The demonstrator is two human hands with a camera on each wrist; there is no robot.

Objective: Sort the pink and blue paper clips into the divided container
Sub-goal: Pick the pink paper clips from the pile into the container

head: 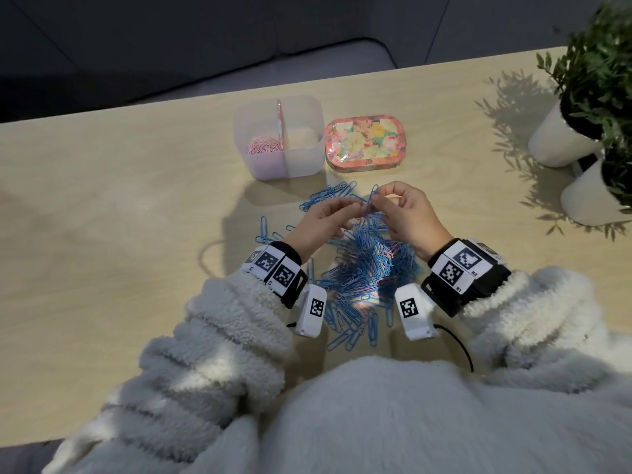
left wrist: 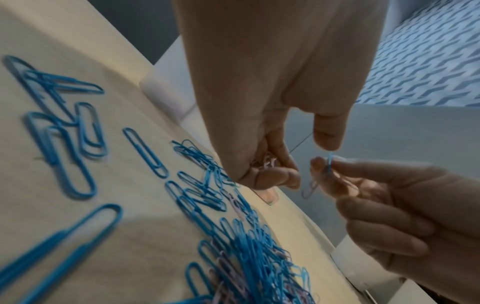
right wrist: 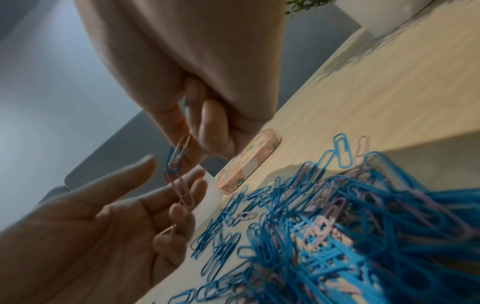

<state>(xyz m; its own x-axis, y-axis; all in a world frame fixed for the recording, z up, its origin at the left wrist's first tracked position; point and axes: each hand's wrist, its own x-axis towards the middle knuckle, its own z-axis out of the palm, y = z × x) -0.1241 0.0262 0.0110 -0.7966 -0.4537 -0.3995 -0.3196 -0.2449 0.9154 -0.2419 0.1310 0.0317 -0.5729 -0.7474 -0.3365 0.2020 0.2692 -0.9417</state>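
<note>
Right hand (head: 408,213) pinches a blue clip (right wrist: 174,158) hooked with a pink clip (right wrist: 182,190), raised over the clip pile (head: 369,261) on the table (head: 136,206). Left hand (head: 321,220) has fingers curled, pinching pink clips (left wrist: 267,164) beside the linked pair. Divided container (head: 278,135) sits beyond the pile, pink clips in left compartment; floral tin (head: 364,142) just beside it.

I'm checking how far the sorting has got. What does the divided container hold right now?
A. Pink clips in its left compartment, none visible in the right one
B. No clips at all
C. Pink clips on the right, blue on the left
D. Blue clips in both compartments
A: in the head view the divided container shows a heap of pink clips left of the divider, while no clips show in the right compartment.
</note>
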